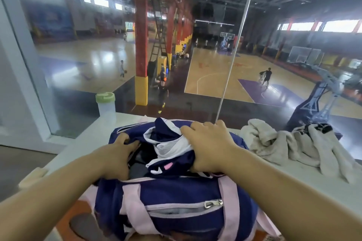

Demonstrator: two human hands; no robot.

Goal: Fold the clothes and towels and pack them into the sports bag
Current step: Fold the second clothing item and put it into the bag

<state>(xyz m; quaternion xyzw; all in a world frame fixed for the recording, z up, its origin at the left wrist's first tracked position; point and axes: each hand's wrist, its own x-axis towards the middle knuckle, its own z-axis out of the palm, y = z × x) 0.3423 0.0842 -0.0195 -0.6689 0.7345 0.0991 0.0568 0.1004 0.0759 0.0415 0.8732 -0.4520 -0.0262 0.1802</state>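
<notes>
Right grip [207, 143] was clenched on a navy and white garment [170, 148], with the fingers curled over the bunched cloth and the thumb under it on the near side. The garment lay in the open top of the sports bag [176, 197], partly inside and partly standing above the opening. Left grip [115, 158] grasped the left edge of the same opening, its fingers hooked over the edge and reaching into the dark inside of the bag.

The sports bag was navy with pale pink straps and stood on the white counter [84, 143], directly in front of the person. On its near side a zip pocket [184, 211] was partly open, with the metal puller at the right end.

To the right of the bag a beige towel [270, 143] lay crumpled on the counter, not folded. Just beside it, further right, was a second pale cloth [321, 143] with small dark marks, also in a heap.

At the far left of the counter a clear bottle [106, 107] with a light green lid stood upright near the window glass [82, 76]. Behind the glass were basketball courts with some players far away.
</notes>
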